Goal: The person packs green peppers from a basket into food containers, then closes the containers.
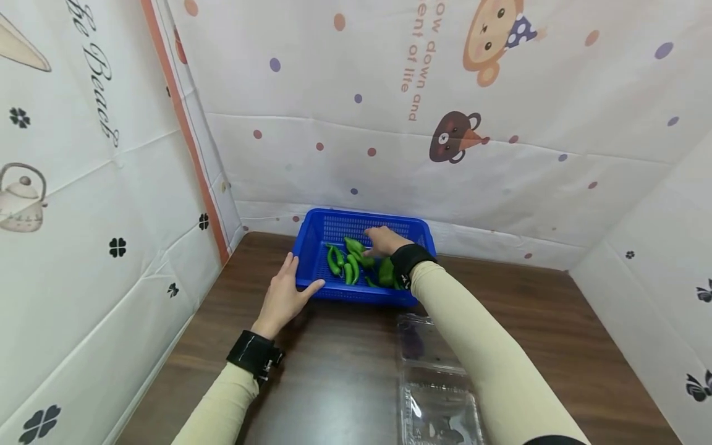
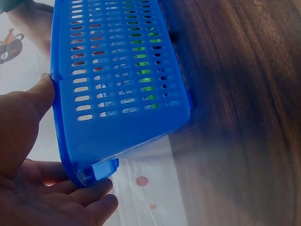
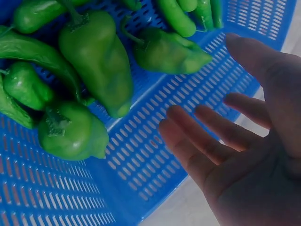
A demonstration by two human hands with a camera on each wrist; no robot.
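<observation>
**Open hand over peppers in a blue basket**

The right hand (image 3: 244, 155) hovers palm-up over the slotted floor of the blue basket (image 3: 155, 155), fingers (image 3: 197, 141) loosely spread and holding nothing. Green peppers (image 3: 96, 61) lie heaped at the upper left. One stubby pepper (image 3: 70, 132) sits low on the left; another (image 3: 169, 49) points right, its tip near the thumb. Slimmer peppers cluster along the top edge.

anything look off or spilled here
Nothing stands out. The green peppers all lie inside the blue basket, which sits flat on the table. The left hand rests on its corner; the right hand hovers open over the peppers. A clear clamshell lies nearby, open and empty.
</observation>
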